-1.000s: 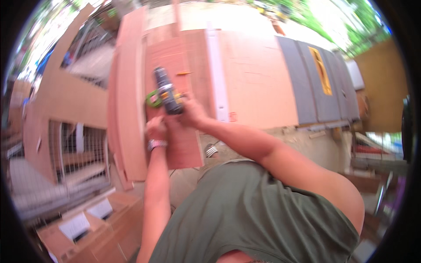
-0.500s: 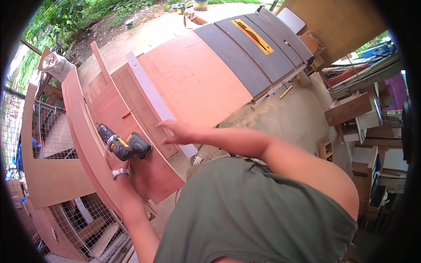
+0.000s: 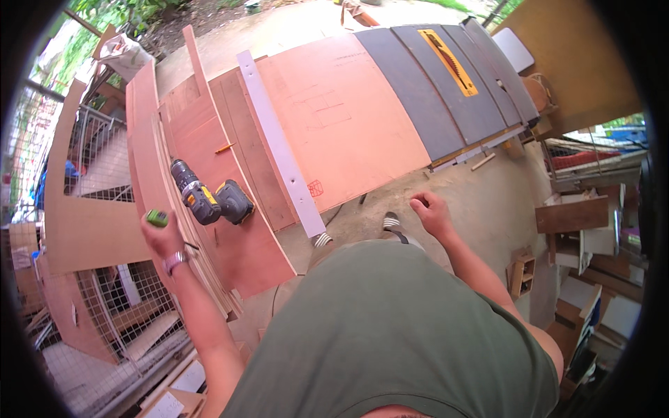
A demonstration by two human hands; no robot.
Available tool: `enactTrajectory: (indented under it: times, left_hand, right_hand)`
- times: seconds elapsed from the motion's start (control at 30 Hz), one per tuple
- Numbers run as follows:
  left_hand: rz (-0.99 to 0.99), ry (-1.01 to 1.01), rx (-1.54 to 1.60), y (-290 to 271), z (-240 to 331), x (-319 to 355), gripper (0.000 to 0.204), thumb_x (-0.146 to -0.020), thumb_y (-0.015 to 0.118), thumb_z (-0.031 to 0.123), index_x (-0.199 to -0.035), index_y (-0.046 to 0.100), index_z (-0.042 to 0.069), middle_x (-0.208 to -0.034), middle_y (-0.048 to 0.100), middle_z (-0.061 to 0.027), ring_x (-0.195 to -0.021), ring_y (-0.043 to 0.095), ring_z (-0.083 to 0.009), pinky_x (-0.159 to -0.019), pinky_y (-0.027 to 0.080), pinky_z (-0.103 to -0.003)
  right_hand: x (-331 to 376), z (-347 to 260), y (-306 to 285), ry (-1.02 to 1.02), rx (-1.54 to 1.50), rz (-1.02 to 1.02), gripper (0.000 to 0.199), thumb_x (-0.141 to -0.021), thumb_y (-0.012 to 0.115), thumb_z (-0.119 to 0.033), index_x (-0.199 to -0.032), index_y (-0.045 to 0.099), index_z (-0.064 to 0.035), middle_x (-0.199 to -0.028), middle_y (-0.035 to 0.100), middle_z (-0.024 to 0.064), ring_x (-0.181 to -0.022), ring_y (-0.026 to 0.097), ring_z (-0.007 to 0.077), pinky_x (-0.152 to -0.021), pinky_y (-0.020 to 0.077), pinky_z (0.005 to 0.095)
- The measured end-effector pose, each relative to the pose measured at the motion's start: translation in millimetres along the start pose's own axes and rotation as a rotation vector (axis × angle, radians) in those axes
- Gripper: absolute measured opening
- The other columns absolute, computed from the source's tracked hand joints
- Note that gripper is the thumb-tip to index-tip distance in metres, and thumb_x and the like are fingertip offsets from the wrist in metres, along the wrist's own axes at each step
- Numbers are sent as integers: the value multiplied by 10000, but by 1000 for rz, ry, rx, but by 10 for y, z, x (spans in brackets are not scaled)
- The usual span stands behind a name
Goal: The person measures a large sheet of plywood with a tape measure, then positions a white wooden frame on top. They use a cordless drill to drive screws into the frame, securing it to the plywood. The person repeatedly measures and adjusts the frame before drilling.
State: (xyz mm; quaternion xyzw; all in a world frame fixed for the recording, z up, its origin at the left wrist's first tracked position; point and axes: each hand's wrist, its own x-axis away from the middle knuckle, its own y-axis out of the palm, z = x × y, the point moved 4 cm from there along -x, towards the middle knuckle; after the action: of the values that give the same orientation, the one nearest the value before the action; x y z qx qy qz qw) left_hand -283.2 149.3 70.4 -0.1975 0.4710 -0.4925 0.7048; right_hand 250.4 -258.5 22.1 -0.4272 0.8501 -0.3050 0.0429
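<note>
My left hand (image 3: 162, 237), with a watch on its wrist, is closed around a small green tape measure (image 3: 158, 219) above the edge of the stacked boards. Just right of it a cordless drill (image 3: 209, 198) in black and yellow lies on a reddish plywood sheet (image 3: 198, 139). An orange pencil (image 3: 224, 148) rests farther up the same sheet. My right hand (image 3: 432, 212) hangs over the floor beyond the plywood-topped table, its fingers curled in and nothing visible in them.
A white drilled strip (image 3: 279, 143) runs along the left side of a plywood panel (image 3: 341, 118) bearing pencil lines. Right of that is a table saw (image 3: 432, 90) with a yellow insert. Wire mesh (image 3: 115, 306) stands at left; wood offcuts (image 3: 575, 223) pile up at right.
My left hand has come away from beside the drill and now holds the tape measure. My right hand has swung right, away from the boards, and its fingers have curled.
</note>
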Motion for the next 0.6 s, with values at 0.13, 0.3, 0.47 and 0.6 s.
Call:
enactTrajectory:
  times: [0.13, 0.3, 0.47, 0.6]
  left_hand:
    - [284, -455, 457, -1150, 454, 656, 612, -851, 823, 299, -1282, 499, 10, -1090, 592, -112, -901, 616, -185, -736, 575, -358]
    - [-282, -391, 1244, -777, 2103, 1919, 701, -831, 833, 347, -1331, 454, 36, -1136, 596, -120, -1040, 652, -283, -939, 557, -439]
    - [-645, -575, 1389, 336, 3658, 2852, 664, -915, 777, 252, -1373, 341, 48, -1215, 577, -128, -1096, 616, -213, -918, 555, -384]
    - [-756, -853, 1659, 683, 4041, 3064, 439, -977, 699, 246, -1275, 426, 74, -1175, 613, -104, -1043, 640, -193, -875, 571, -365]
  right_hand:
    - [-99, -300, -210, -72, -43, -240, 206, -874, 721, -164, -1010, 707, -10, -840, 700, 88, -757, 641, 141, -687, 518, 299]
    - [-396, -1031, -262, -400, -108, -678, 549, -812, 783, -197, -1302, 587, -44, -1191, 637, 124, -1040, 629, 219, -918, 515, 364]
    - [-427, -1470, -104, -686, -70, -834, 859, -781, 800, -325, -1477, 410, -10, -1363, 568, 261, -1244, 568, 428, -1048, 461, 463]
    - [-598, -1260, -367, -509, 33, -920, 889, -787, 785, -376, -1485, 384, 2, -1362, 550, 308, -1238, 554, 462, -1033, 467, 464]
